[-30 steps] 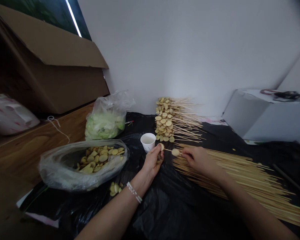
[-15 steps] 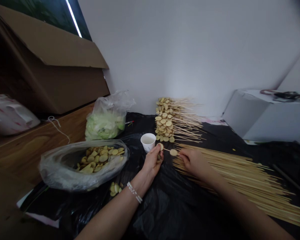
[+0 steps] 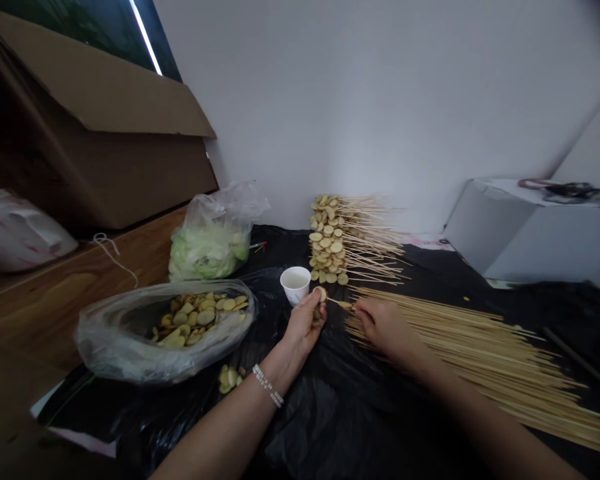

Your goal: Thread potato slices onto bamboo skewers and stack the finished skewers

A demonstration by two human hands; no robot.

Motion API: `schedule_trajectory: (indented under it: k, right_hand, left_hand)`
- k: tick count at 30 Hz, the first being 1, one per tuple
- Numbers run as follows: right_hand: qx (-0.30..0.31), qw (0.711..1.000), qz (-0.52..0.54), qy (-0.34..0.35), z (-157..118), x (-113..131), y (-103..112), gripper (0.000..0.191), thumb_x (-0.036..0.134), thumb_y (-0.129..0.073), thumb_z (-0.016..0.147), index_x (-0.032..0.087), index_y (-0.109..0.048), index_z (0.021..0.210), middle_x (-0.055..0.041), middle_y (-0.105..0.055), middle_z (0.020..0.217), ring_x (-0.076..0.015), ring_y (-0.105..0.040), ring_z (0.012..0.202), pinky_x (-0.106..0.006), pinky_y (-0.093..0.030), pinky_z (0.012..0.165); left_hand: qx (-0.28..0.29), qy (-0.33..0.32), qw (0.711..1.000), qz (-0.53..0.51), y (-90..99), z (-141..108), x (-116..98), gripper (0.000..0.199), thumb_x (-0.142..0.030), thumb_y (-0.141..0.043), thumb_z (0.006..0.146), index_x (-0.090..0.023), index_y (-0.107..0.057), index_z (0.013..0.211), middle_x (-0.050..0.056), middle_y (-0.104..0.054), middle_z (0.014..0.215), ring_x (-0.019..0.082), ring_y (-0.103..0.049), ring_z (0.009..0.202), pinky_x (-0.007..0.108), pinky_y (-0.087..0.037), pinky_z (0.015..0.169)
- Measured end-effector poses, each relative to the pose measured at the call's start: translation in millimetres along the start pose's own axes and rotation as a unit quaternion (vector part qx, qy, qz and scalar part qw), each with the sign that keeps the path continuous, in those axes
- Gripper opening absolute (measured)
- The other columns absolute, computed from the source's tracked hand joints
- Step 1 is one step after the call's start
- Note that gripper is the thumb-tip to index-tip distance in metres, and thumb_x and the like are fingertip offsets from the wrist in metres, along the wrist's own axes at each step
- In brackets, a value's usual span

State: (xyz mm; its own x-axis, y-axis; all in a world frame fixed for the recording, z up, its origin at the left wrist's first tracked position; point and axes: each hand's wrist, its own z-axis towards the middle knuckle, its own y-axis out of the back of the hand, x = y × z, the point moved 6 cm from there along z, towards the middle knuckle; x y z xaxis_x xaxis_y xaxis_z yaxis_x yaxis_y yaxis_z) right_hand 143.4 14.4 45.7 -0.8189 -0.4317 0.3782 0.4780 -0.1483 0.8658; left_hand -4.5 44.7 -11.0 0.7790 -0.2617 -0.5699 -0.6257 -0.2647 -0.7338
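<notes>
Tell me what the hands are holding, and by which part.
The left hand pinches a round slice by its edge; the right hand grips a thin skewer close behind its threaded slice, the exact contact hidden.

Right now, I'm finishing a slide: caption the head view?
Left hand holds a slice; right hand holds a stick carrying another slice.

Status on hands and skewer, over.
Left hand pinching slice. Right hand gripping skewer, another slice threaded on it. Cup beside left hand, seemingly clear of skewer.
</notes>
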Motion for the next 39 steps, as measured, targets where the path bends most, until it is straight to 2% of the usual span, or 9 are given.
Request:
schedule_trajectory:
  k: [3, 10, 18, 24, 32, 39]
  right_hand:
    - [-0.008, 1.000, 0.000, 0.002, -1.4, 0.2, -2.2, 0.025, 0.019, -0.037, 0.089, 0.018, -0.057, 0.073, -0.0053, -0.063, 0.074, -0.0149, -0.054, 0.068, -0.025, -0.031, 0.064]
    - [0.040, 0.997, 0.059, -0.013, 0.2, 2.0, -5.3, 0.027, 0.019, -0.039, 0.087, 0.018, -0.055, 0.066, -0.0024, -0.060, 0.064, -0.0130, -0.049, 0.059, -0.024, -0.030, 0.058]
    - [-0.005, 0.999, 0.037, -0.013, -0.8, 2.1, -4.1, 0.024, 0.019, -0.040, 0.087, 0.018, -0.055, 0.069, -0.0036, -0.062, 0.070, -0.0142, -0.052, 0.064, -0.025, -0.031, 0.062]
    - [0.032, 0.995, 0.089, -0.027, -0.1, 1.8, -6.2, 0.025, 0.019, -0.041, 0.086, 0.019, -0.053, 0.064, -0.0011, -0.058, 0.062, -0.0129, -0.049, 0.058, -0.024, -0.031, 0.058]
    - [-0.013, 1.000, 0.014, -0.012, -2.4, 1.6, -7.9, 0.024, 0.017, -0.038, 0.087, 0.018, -0.055, 0.071, -0.0045, -0.062, 0.072, -0.0152, -0.053, 0.068, -0.026, -0.033, 0.065]
    - [0.035, 0.996, 0.077, -0.024, -0.6, 1.1, -10.0, 0.025, 0.017, -0.040, 0.086, 0.019, -0.054, 0.066, -0.0026, -0.060, 0.064, -0.0136, -0.051, 0.059, -0.024, -0.032, 0.059]
  left_hand:
    - [0.003, 0.001, 1.000, 0.006, -0.5, -0.2, -0.3, 0.006, -0.007, -0.068, 0.074, -0.011, -0.063, 0.074, 0.000, -0.062, 0.065, 0.004, -0.055, 0.048, 0.012, -0.046, 0.043]
    - [0.005, 0.009, 1.000, 0.017, -2.2, -1.7, 0.0, 0.006, -0.008, -0.069, 0.074, -0.010, -0.063, 0.074, 0.000, -0.061, 0.064, 0.003, -0.054, 0.047, 0.011, -0.045, 0.044]
    - [0.006, 0.011, 1.000, 0.024, 0.1, 1.1, 1.1, 0.011, -0.012, -0.074, 0.070, -0.011, -0.064, 0.075, 0.000, -0.062, 0.064, 0.004, -0.056, 0.048, 0.011, -0.046, 0.044]
    - [0.017, 0.019, 0.999, 0.034, -1.2, 1.0, 2.0, 0.010, -0.012, -0.072, 0.071, -0.011, -0.064, 0.077, 0.000, -0.062, 0.064, 0.003, -0.055, 0.048, 0.010, -0.045, 0.044]
    - [0.019, 0.011, 0.999, 0.046, -1.1, 0.7, 1.7, 0.013, -0.014, -0.075, 0.069, -0.012, -0.064, 0.075, -0.001, -0.061, 0.063, 0.003, -0.055, 0.049, 0.010, -0.045, 0.044]
    - [0.035, 0.013, 0.998, 0.055, -1.3, 1.2, 3.2, 0.013, -0.015, -0.076, 0.068, -0.011, -0.065, 0.075, 0.000, -0.062, 0.065, 0.003, -0.055, 0.050, 0.010, -0.045, 0.045]
